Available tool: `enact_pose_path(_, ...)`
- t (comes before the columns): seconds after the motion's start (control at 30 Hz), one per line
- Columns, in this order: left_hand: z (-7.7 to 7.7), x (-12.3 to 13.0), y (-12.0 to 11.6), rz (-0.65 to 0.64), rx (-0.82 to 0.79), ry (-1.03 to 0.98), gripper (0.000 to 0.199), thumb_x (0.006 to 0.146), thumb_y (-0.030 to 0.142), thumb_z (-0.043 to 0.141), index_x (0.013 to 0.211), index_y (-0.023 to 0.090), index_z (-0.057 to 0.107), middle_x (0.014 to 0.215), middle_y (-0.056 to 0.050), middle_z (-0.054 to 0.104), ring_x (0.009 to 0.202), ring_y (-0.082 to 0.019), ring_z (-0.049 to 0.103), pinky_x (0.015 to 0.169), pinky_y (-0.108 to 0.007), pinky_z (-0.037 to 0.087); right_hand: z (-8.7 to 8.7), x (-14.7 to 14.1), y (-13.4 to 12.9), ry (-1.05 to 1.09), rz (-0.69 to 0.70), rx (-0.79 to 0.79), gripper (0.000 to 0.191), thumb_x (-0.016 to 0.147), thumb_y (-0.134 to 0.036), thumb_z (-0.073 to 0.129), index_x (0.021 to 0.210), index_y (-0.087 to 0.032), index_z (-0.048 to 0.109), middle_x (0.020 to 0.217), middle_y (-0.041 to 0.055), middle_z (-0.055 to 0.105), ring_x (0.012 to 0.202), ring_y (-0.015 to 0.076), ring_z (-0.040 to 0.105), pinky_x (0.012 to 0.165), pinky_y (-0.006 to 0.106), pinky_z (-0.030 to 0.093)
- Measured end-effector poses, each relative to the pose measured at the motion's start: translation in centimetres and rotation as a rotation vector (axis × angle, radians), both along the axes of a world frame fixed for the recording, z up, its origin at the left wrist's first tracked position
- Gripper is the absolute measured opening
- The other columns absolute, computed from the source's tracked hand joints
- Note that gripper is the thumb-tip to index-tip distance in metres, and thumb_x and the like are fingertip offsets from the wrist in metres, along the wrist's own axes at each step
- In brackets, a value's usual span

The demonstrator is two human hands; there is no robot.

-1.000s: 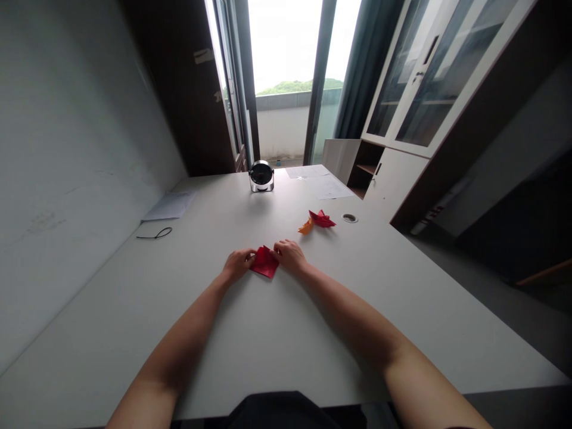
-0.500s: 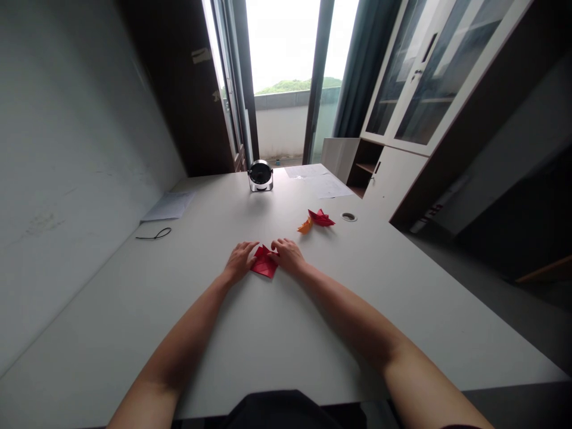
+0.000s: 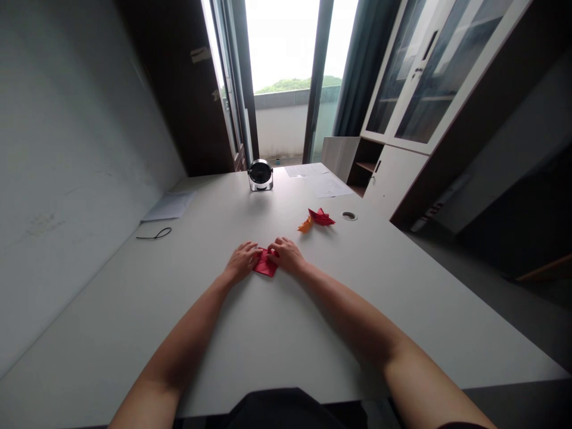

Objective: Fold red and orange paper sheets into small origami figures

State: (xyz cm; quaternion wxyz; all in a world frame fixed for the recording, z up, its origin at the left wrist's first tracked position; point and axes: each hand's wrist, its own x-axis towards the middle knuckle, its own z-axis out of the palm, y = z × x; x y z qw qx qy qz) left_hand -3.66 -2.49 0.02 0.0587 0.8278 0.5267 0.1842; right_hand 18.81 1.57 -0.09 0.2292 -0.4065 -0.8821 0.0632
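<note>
A small folded sheet of red paper (image 3: 265, 266) lies on the white table (image 3: 268, 333), between my two hands. My left hand (image 3: 242, 260) rests at its left edge, fingers pressed onto the paper. On the opposite side, my right hand (image 3: 286, 254) has its bent fingers closed on the paper's upper right part. The fingertips cover the upper edge of the paper. Beyond my right hand sit a red folded paper boat (image 3: 322, 217) and a smaller orange folded paper piece (image 3: 305, 224), close together.
A round black device on a silver stand (image 3: 260, 174) stands toward the far edge. Paper sheets (image 3: 167, 206) lie by the left wall, a black cable tie (image 3: 155, 235) in front of them. More sheets (image 3: 330, 185) lie far right, near a cable hole (image 3: 349, 216).
The pointed flap at the top of the red paper has been folded down. My fingers have moved inward over its upper part.
</note>
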Motion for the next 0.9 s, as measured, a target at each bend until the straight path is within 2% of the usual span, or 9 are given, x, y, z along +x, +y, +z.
enact_pose_path(0.2, 1.0, 0.6, -0.7, -0.007, -0.039, -0.068, 0.022, 0.089, 0.024, 0.055, 0.108, 0.025, 0.066, 0.134, -0.003, 0.063, 0.134, -0.023, 0.046, 0.114, -0.040, 0.037, -0.2, 0.0, 0.1, -0.012, -0.037, 0.011, 0.038, 0.088, -0.049, 0.068, 0.117, -0.024, 0.068, 0.110, 0.0090, 0.061, 0.108, 0.0249, 0.051, 0.095, 0.036, 0.039)
enact_pose_path(0.4, 1.7, 0.9, -1.1, -0.027, -0.046, -0.100, 0.016, 0.082, 0.027, 0.066, 0.099, 0.025, 0.064, 0.129, -0.005, 0.064, 0.125, -0.024, 0.054, 0.109, -0.041, 0.042, -0.1, -0.1, 0.2, -0.033, -0.114, -0.001, 0.028, 0.090, -0.044, 0.066, 0.108, -0.024, 0.070, 0.109, 0.0096, 0.060, 0.107, 0.0253, 0.050, 0.094, 0.036, 0.039)
enact_pose_path(0.53, 1.6, 1.0, -1.0, -0.086, -0.057, -0.142, 0.012, 0.083, 0.025, 0.065, 0.095, 0.025, 0.066, 0.125, -0.004, 0.066, 0.120, -0.023, 0.056, 0.107, -0.040, 0.042, 0.1, -0.2, 0.0, -0.070, -0.164, -0.007, 0.026, 0.092, -0.044, 0.063, 0.105, -0.022, 0.070, 0.112, 0.0110, 0.060, 0.106, 0.0258, 0.050, 0.092, 0.035, 0.039)
enact_pose_path(0.67, 1.6, 1.0, -1.0, -0.090, -0.056, -0.198, 0.008, 0.082, 0.024, 0.065, 0.090, 0.024, 0.067, 0.122, -0.005, 0.067, 0.117, -0.024, 0.058, 0.104, -0.040, 0.044, 0.4, 0.0, 0.0, -0.118, -0.299, 0.009, 0.023, 0.096, -0.036, 0.054, 0.104, -0.020, 0.068, 0.109, 0.0120, 0.060, 0.104, 0.0254, 0.050, 0.089, 0.034, 0.038)
enact_pose_path(0.77, 1.8, 0.9, -1.2, -0.119, -0.066, -0.236, 0.013, 0.078, 0.028, 0.070, 0.090, 0.024, 0.065, 0.123, -0.006, 0.067, 0.118, -0.025, 0.057, 0.105, -0.041, 0.042, 0.5, 0.4, 0.1, -0.121, -0.378, 0.022, 0.022, 0.097, -0.033, 0.052, 0.102, -0.019, 0.068, 0.106, 0.0122, 0.060, 0.102, 0.0255, 0.050, 0.087, 0.034, 0.037)
enact_pose_path(0.9, 2.2, 0.5, -1.5, -0.185, -0.117, -0.262, 0.027, 0.075, 0.034, 0.076, 0.096, 0.024, 0.063, 0.132, -0.008, 0.062, 0.128, -0.027, 0.051, 0.109, -0.043, 0.039, 0.3, 0.5, 0.4, -0.081, -0.358, 0.012, 0.026, 0.100, -0.036, 0.047, 0.101, -0.020, 0.068, 0.104, 0.0113, 0.061, 0.101, 0.0248, 0.050, 0.087, 0.034, 0.037)
